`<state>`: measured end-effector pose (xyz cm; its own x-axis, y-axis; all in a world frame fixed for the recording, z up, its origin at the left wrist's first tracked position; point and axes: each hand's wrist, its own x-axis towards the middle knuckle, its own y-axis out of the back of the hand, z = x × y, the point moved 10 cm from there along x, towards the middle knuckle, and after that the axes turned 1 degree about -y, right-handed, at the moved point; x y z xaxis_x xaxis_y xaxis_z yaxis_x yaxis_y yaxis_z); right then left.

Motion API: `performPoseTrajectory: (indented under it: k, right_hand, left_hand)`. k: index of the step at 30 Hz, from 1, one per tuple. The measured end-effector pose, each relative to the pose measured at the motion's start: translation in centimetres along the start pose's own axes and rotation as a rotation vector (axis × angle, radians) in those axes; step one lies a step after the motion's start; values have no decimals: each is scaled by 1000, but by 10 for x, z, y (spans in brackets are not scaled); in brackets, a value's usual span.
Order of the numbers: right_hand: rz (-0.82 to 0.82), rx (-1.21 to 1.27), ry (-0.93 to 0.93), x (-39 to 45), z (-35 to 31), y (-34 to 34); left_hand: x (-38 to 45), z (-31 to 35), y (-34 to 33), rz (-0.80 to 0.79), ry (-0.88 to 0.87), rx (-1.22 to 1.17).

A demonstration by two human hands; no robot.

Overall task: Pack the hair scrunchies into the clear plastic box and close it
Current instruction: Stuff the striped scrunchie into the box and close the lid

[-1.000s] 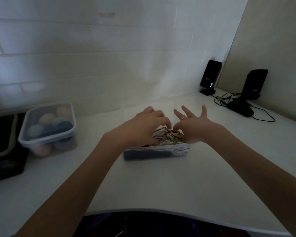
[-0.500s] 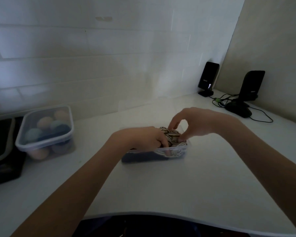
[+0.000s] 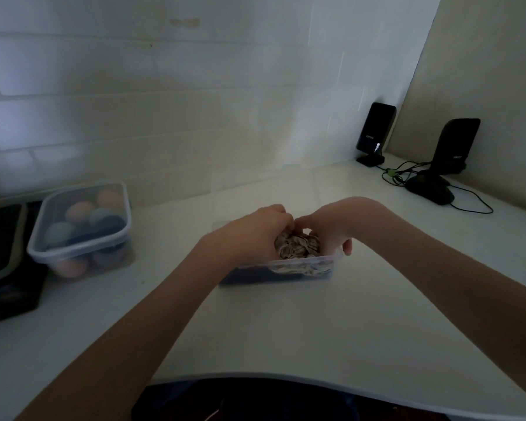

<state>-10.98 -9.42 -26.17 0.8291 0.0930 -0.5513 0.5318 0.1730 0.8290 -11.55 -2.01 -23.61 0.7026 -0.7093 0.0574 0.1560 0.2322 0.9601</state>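
A clear plastic box stands without a lid in the middle of the white desk. A striped cream-and-brown scrunchie bulges above its rim on the right side, and something dark fills the left part. My left hand lies over the left half of the box, fingers curled onto the scrunchie. My right hand bends down over the box's right end, fingers pressing on the scrunchie, its thumb outside the wall. The fingertips of both hands meet above the fabric.
A second clear box, lidded and full of pastel round items, sits at the left by the wall. A dark case lies further left. Two black speakers with cables stand at the back right corner.
Both hands have closed in over the box. My right hand went from spread fingers to curled down on the scrunchie, which now sits lower in the box.
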Motion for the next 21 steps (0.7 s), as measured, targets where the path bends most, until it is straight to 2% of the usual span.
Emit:
performPoseTrajectory:
  k: [4,13,18,21]
  right_hand:
    - [-8,-31,9,1,-1,-1]
    - [-28,-104,9,-2,-8,-1]
    - [43,16,-8,-8,0,-1]
    - [118,0,-2,-9,3,0]
  left_hand:
    - [-1,3,1,-12,2,16]
    - [4,-1,-15,-222,40,128]
    - [6,-7,-24,-309,89,152]
    - [7,-9,-27,-319,102,160]
